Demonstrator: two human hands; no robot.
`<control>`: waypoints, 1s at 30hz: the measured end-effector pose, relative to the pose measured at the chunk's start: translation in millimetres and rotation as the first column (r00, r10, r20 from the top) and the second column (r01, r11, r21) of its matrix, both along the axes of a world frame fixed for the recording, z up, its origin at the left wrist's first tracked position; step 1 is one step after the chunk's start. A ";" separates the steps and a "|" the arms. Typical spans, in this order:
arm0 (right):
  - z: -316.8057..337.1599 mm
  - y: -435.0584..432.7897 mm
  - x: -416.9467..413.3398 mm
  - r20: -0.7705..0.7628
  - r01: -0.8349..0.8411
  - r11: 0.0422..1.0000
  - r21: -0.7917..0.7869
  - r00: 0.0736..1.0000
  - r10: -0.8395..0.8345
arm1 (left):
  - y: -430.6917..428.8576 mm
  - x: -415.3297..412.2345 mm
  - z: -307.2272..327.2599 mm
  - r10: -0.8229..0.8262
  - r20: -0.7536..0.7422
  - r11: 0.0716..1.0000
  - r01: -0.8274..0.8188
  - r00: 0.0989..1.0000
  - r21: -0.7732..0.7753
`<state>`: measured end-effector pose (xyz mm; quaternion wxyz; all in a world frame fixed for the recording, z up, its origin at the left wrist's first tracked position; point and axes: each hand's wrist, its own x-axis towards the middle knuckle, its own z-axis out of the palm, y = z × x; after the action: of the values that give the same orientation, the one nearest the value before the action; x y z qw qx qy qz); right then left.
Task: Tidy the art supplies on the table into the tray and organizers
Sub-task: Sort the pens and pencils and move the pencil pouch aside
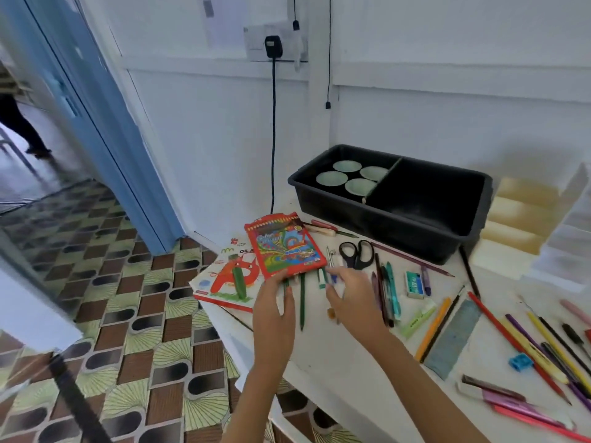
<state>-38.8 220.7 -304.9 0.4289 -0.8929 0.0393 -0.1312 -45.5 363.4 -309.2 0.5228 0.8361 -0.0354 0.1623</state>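
Near the left edge of the table (335, 362), the left hand (275, 302) is pinching the lower edge of the red colour-pencil box (284, 244), which is lying partly over the oil-pastel box (224, 282) at its eight o'clock. The right hand (347, 294) is hovering at the left hand's three o'clock, its fingers too blurred to tell whether they are clamping anything. At one o'clock from the hands, the black tray (351, 215) is sitting with pale cups (332, 179) in its left compartment, scissors (356, 252) lying between.
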 end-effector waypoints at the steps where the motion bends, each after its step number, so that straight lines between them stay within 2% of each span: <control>1: -0.8 4.2 12.6 -0.019 0.004 1.000 0.000 1.000 -0.004 | 6.5 12.4 -3.4 -0.019 -0.026 1.000 0.019 0.999 0.013; 5: -6.1 14.5 54.2 -0.109 -0.032 0.998 -0.051 0.994 0.026 | 25.8 56.3 -18.3 -0.020 -0.096 0.990 0.033 0.995 0.134; 10: -13.7 18.6 79.8 -0.284 -0.125 0.963 -0.239 0.957 0.054 | 30.1 85.1 -30.1 -0.021 -0.221 0.980 0.064 0.975 0.189; 13: -21.4 19.3 85.5 -0.229 -0.096 0.969 -0.226 0.972 0.042 | 28.3 90.8 -32.8 -0.047 -0.227 0.989 0.077 0.973 0.128; 20: -17.3 39.8 82.5 0.002 -0.037 0.996 -0.081 0.999 0.037 | 41.4 90.2 -9.3 0.042 -0.123 0.997 -0.051 0.991 -0.066; 25: -22.3 79.3 66.3 0.009 -0.122 0.992 -0.031 0.992 0.123 | 77.8 86.9 -7.3 0.161 -0.123 0.985 -0.168 0.979 -0.047; 30: -33.7 101.1 58.3 0.007 -0.160 0.986 -0.037 0.987 0.160 | 102.3 81.9 -21.0 0.235 -0.196 0.971 -0.240 0.952 0.000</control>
<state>19.5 321.8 -338.6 0.4218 -0.9003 -0.0371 -0.1014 36.4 465.7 -330.2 0.5105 0.8398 0.1188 0.1417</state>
